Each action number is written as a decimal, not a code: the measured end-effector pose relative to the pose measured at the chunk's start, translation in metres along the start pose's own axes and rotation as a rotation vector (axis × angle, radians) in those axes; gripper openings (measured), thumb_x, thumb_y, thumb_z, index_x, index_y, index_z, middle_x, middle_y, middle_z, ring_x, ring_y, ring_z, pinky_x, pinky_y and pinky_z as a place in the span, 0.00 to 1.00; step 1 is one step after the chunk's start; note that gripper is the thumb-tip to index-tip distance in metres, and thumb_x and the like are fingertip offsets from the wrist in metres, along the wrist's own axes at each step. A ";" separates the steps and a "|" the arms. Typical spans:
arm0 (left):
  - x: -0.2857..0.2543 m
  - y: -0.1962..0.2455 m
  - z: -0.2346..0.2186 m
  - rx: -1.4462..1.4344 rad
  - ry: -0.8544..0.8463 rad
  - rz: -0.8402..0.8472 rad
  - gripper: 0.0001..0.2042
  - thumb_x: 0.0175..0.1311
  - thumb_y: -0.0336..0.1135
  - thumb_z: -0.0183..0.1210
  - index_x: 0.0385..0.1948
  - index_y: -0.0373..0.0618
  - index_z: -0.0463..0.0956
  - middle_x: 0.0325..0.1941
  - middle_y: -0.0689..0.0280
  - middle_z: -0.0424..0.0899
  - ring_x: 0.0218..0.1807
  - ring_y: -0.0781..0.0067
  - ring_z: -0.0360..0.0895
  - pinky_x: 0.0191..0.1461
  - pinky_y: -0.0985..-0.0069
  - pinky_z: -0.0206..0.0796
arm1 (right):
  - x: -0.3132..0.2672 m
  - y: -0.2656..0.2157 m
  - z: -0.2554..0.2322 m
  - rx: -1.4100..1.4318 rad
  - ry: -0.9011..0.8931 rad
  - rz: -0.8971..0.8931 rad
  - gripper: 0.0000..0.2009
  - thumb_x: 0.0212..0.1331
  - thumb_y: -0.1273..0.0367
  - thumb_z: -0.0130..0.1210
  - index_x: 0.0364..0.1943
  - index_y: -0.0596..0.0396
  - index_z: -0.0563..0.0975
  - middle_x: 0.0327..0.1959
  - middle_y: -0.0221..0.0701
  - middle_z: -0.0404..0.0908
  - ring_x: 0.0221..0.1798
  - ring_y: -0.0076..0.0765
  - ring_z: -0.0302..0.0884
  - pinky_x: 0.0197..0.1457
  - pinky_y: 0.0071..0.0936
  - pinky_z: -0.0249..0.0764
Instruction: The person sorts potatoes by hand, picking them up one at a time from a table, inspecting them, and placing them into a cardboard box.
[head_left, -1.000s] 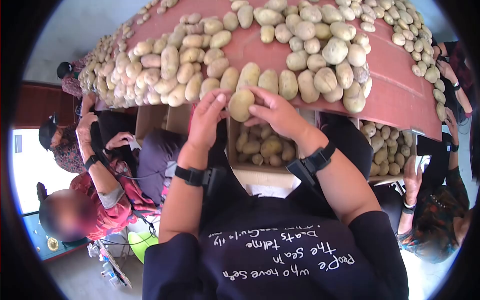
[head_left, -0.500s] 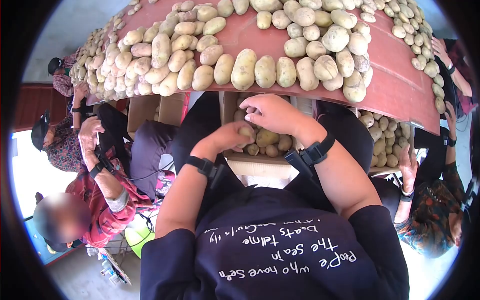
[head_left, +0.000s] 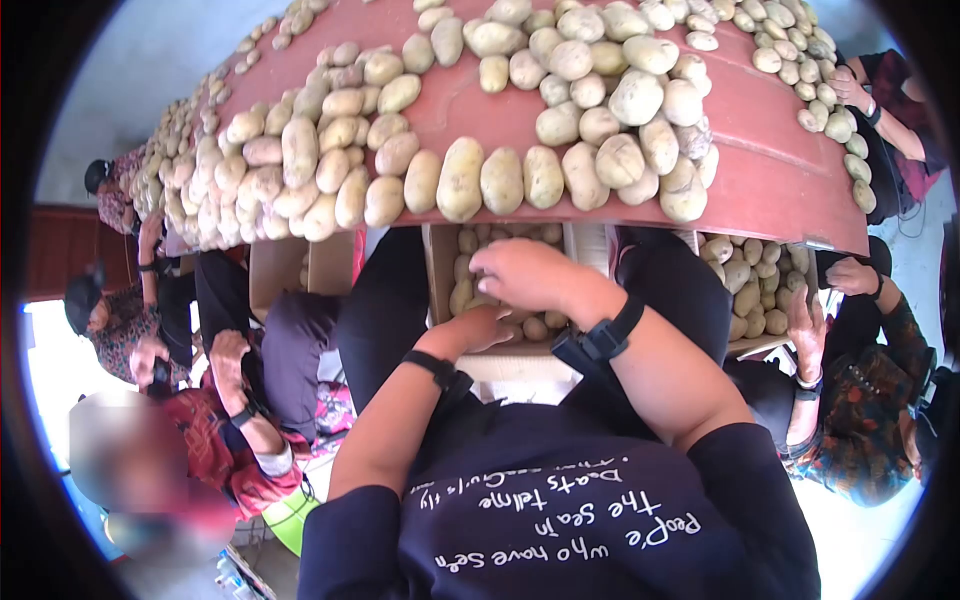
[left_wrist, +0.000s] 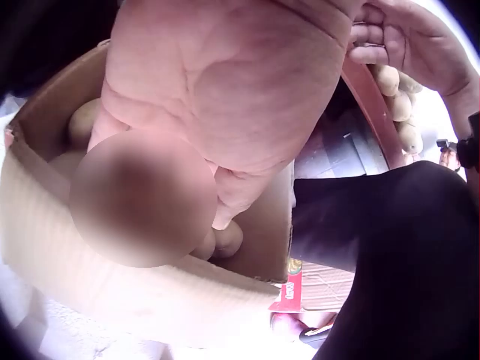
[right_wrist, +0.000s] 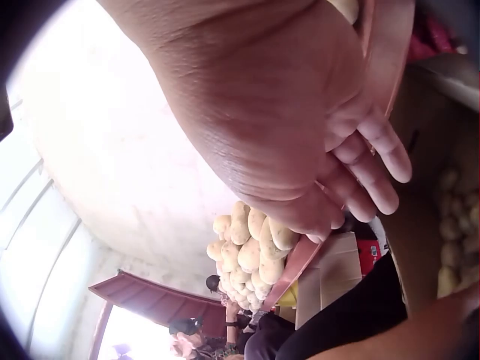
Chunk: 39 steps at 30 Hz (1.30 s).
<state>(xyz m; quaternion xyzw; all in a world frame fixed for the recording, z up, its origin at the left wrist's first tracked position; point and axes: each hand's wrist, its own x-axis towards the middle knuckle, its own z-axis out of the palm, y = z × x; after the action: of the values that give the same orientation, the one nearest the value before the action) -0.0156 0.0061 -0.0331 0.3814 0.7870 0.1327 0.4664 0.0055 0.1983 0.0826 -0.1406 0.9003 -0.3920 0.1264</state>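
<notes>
My left hand (head_left: pixel 482 328) reaches down into a cardboard box (head_left: pixel 500 368) of potatoes (head_left: pixel 467 242) between my knees. A blurred patch hides most of its fingers in the left wrist view, so I cannot tell whether they hold a potato. Beside the hand in that view, a potato (left_wrist: pixel 228 238) shows inside the box. My right hand (head_left: pixel 530 275) hovers over the box, above and just beyond the left. Its fingers (right_wrist: pixel 364 176) are loosely bent, with nothing in them in the right wrist view.
Along the near edge of the red table (head_left: pixel 445 120) lies a row of potatoes (head_left: pixel 462 180), with larger heaps left and right. Another potato box (head_left: pixel 755 290) stands to the right, an open carton (head_left: pixel 275 275) to the left. People sit on both sides, a red sleeve (head_left: pixel 240 430) close on my left.
Both hands held a potato at the table edge. The right let go; the left carried the potato down into the box. The right hand now stays above the box.
</notes>
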 end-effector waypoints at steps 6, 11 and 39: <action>-0.074 0.057 -0.155 -0.525 -0.164 -0.087 0.18 0.68 0.46 0.54 0.44 0.38 0.79 0.39 0.61 0.85 0.42 0.68 0.83 0.44 0.73 0.75 | -0.011 -0.011 -0.013 -0.119 -0.289 0.233 0.14 0.58 0.63 0.55 0.45 0.56 0.78 0.43 0.45 0.79 0.49 0.52 0.78 0.50 0.45 0.73; -0.068 0.103 -0.253 -0.631 0.163 0.177 0.17 0.71 0.43 0.50 0.53 0.42 0.71 0.46 0.61 0.82 0.48 0.68 0.81 0.49 0.73 0.74 | -0.014 -0.009 -0.001 -0.143 -0.256 0.191 0.15 0.57 0.62 0.56 0.42 0.58 0.79 0.39 0.44 0.81 0.46 0.52 0.79 0.49 0.44 0.74; 0.066 0.089 -0.322 -0.643 0.358 -0.173 0.18 0.62 0.40 0.55 0.50 0.39 0.71 0.46 0.60 0.79 0.42 0.67 0.79 0.47 0.70 0.77 | -0.012 -0.009 -0.001 -0.080 -0.266 0.142 0.15 0.56 0.62 0.56 0.42 0.58 0.78 0.42 0.44 0.78 0.47 0.51 0.77 0.49 0.44 0.74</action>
<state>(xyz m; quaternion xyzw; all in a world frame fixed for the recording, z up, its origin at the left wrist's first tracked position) -0.2604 0.1611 0.1466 0.1187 0.8036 0.3976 0.4268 0.0172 0.1972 0.0913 -0.1322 0.8982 -0.3239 0.2661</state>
